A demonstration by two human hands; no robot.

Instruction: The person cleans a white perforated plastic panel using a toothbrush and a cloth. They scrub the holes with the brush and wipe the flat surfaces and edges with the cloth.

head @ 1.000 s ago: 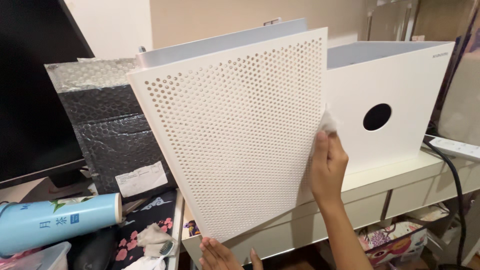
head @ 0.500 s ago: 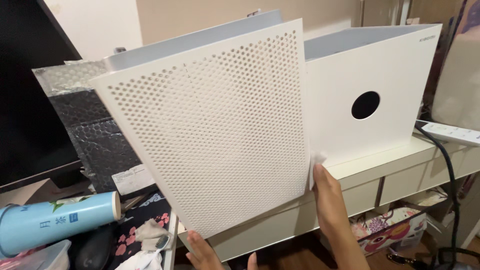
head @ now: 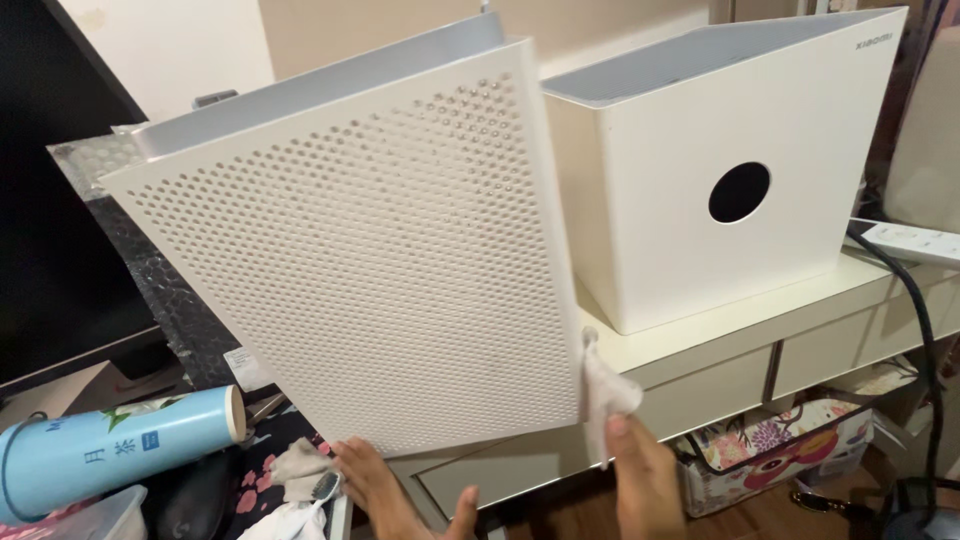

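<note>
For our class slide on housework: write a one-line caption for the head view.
Left hand steadies a white perforated panel; right hand presses a cloth to its edge.

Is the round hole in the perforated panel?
No, the round hole is in the plain white box; the perforated panel has only small holes.
</note>
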